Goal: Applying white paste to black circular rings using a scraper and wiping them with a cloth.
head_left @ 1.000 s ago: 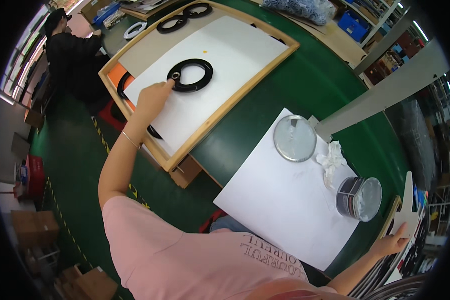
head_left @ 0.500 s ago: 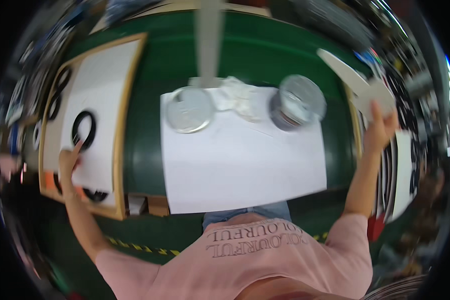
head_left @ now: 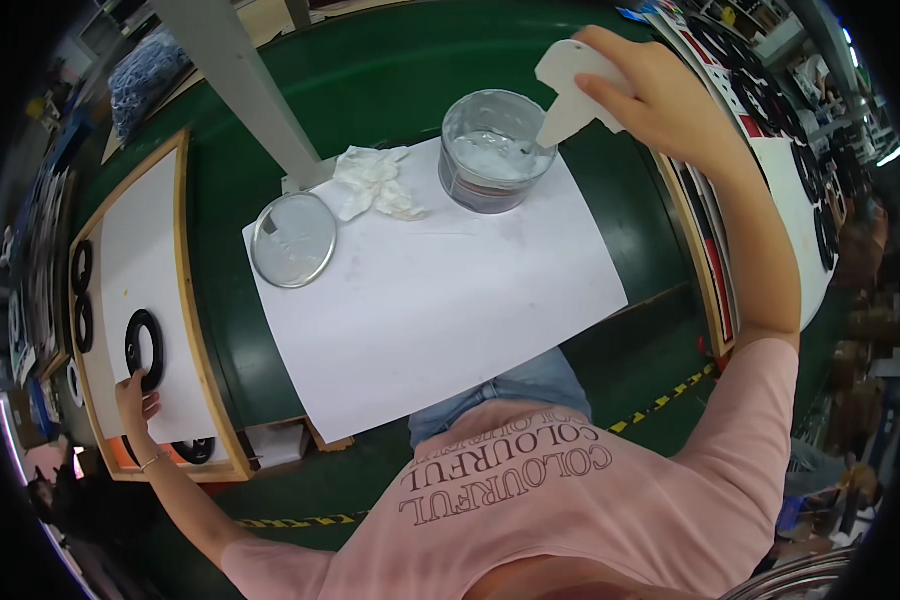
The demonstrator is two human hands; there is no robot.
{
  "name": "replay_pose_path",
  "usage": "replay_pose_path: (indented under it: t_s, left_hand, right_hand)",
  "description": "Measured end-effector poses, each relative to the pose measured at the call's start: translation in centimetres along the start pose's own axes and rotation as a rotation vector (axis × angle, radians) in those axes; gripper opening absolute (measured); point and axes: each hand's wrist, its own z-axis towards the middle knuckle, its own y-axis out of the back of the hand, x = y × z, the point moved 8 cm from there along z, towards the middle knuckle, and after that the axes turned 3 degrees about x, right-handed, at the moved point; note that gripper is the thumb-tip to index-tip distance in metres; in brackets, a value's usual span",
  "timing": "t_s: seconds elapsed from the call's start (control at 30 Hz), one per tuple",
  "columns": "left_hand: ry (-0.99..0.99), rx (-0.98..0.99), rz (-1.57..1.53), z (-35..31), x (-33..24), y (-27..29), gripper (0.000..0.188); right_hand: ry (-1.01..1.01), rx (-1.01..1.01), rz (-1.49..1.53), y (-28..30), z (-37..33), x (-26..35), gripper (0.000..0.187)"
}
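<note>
My left hand point(head_left: 135, 402) is at the left, its thumb and fingers pinching the lower edge of a black ring point(head_left: 131, 353) over a white sheet in a wooden frame. At the far right of the work surface my right hand point(head_left: 650, 95) grips a flat white scraper point(head_left: 570, 85) by its wide end. The scraper's narrow part slopes down to the rim of a round tin point(head_left: 478, 194). Inside the tin lies a clear, gel-like substance point(head_left: 500, 155). Whether the scraper's tip touches the gel is hard to make out.
A big white sheet point(head_left: 425, 310) covers the green table, bearing a round metal lid point(head_left: 295, 240) and crumpled white tissue point(head_left: 375, 185). Behind it rises a grey post point(head_left: 245, 85). Wooden frames point(head_left: 210, 400) flank the sheet; more black rings point(head_left: 83, 268) lie at left.
My right hand has swung inward from the right side, carrying the scraper to the tin. My left hand remains at the black ring. The whole view has turned and shifted.
</note>
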Motion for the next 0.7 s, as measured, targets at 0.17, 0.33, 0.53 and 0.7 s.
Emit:
replay_pose_path:
  t_s: [0.17, 0.33, 0.53, 0.7]
  left_hand:
    - [0.055, 0.159, -0.311, 0.6, 1.7, -0.8, 0.031]
    - [0.048, 0.315, -0.722, 1.7, 2.3, -0.5, 0.021]
    - [-0.066, 0.394, -1.135, 2.7, 3.3, 0.5, 0.021]
    - [-0.271, 0.965, -1.48, -9.6, -6.7, -4.5, 0.033]
  right_hand:
    - [-0.026, 0.088, 0.029, -2.4, 0.3, -0.6, 0.033]
    - [-0.142, 0.022, 0.169, -3.0, 0.1, -2.9, 0.039]
    - [-0.495, 0.077, 0.705, -6.5, 0.0, -8.2, 0.051]
    - [-0.549, -0.026, 0.947, -7.8, -1.6, -10.7, 0.052]
